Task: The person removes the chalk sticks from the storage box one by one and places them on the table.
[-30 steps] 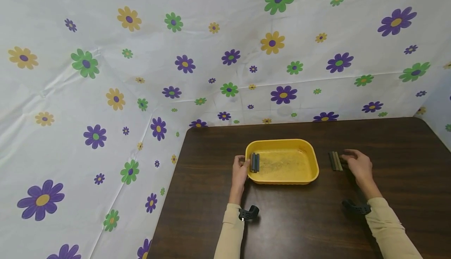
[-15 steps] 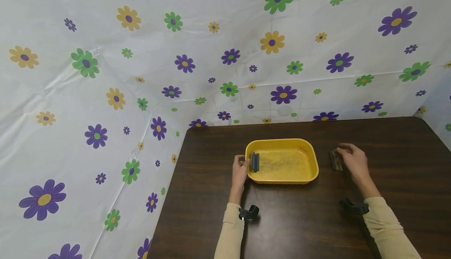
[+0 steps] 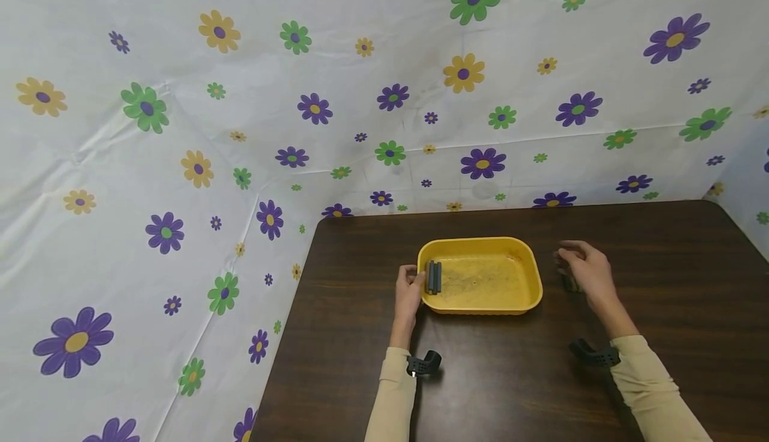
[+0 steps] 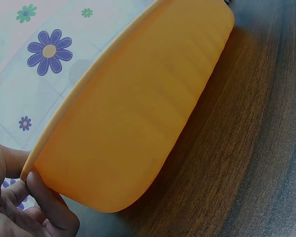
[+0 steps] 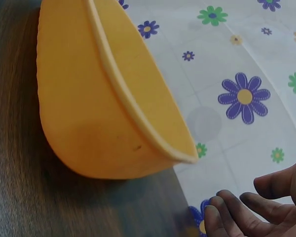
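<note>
The yellow plastic tub (image 3: pixel 483 282) stands on the table. My left hand (image 3: pixel 408 292) grips its left rim; in the left wrist view, thumb and fingers of the left hand (image 4: pixel 39 202) pinch the rim's corner. Inside at the left end lie dark grey sticks (image 3: pixel 434 278), like chalk or pastel sticks. Right of the tub, my right hand (image 3: pixel 591 278) hovers over more such sticks (image 3: pixel 569 283), partly hidden beneath it. In the right wrist view, the right hand (image 5: pixel 261 210) has loosely bent fingers, thumb apart, dark smudges on the fingertips, and no stick visible between them.
A dark wooden table (image 3: pixel 498 375) carries everything. White cloth with flowers (image 3: pixel 360 41) hangs behind it and along its left side. Black wrist straps (image 3: pixel 425 363) sit on both forearms, over beige sleeves (image 3: pixel 393 395).
My right hand has moved left, from beside the sticks on the table to over them, covering most of them. The left hand and the tub have stayed put.
</note>
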A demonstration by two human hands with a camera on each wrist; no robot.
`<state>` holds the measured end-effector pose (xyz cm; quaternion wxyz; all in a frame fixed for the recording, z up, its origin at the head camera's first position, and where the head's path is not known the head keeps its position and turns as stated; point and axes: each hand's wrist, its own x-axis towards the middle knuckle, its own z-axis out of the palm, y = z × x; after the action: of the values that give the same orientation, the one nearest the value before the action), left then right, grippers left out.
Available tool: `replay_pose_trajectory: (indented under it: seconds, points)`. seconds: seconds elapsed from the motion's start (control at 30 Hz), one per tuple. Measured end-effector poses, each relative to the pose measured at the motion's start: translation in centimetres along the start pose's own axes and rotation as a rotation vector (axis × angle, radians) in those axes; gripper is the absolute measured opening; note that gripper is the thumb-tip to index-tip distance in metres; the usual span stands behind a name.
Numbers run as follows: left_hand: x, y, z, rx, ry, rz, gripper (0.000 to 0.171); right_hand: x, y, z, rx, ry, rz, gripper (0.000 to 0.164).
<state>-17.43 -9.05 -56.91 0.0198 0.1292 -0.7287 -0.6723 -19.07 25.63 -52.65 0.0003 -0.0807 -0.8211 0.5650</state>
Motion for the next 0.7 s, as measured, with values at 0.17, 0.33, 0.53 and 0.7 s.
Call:
replay_pose_trajectory:
  seconds: [0.17, 0.33, 0.53, 0.7]
  points:
    - [-0.2, 0.2, 0.0, -0.008, -0.005, -0.006, 0.025, -0.2, -0.6, 0.3, 0.015, -0.009, -0.006, 0.049]
    - [-0.2, 0.2, 0.0, -0.004, -0.002, -0.001, 0.025, -0.5, -1.5, 0.8, 0.025, -0.011, -0.018, 0.048]
    - [-0.1, 0.1, 0.0, 0.002, 0.002, 0.003, 0.024, -0.4, -1.9, 1.7, 0.0, -0.026, -0.012, 0.048]
    - [-0.1, 0.1, 0.0, 0.002, 0.002, -0.001, 0.025, -0.2, -2.4, 2.9, 0.014, -0.046, 0.0, 0.045]
